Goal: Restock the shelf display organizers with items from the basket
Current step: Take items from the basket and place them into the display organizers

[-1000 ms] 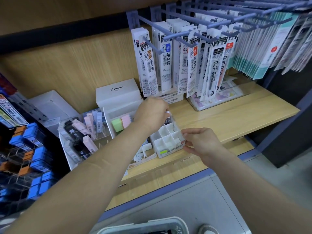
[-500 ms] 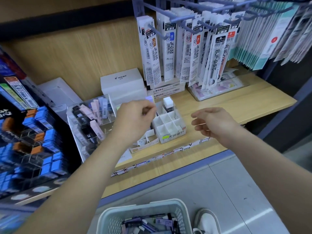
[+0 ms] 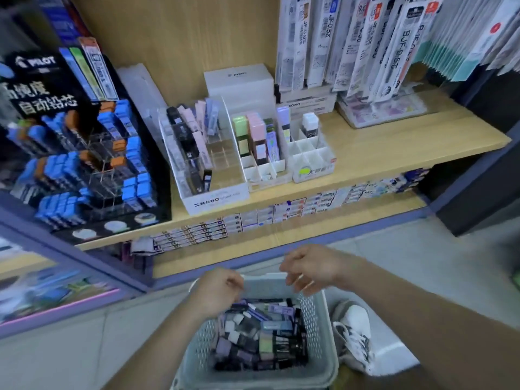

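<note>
Basket (image 3: 313, 322) (far rim) lies under left hand (image 3: 217, 289) and right hand (image 3: 311, 267).

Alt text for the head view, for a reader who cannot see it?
A person's left hand reaches into a pale basket of small stationery packs on the floor, while the right hand hovers empty over its far rim. On the wooden shelf above, the rightmost white divided organizer is mostly empty.
</note>
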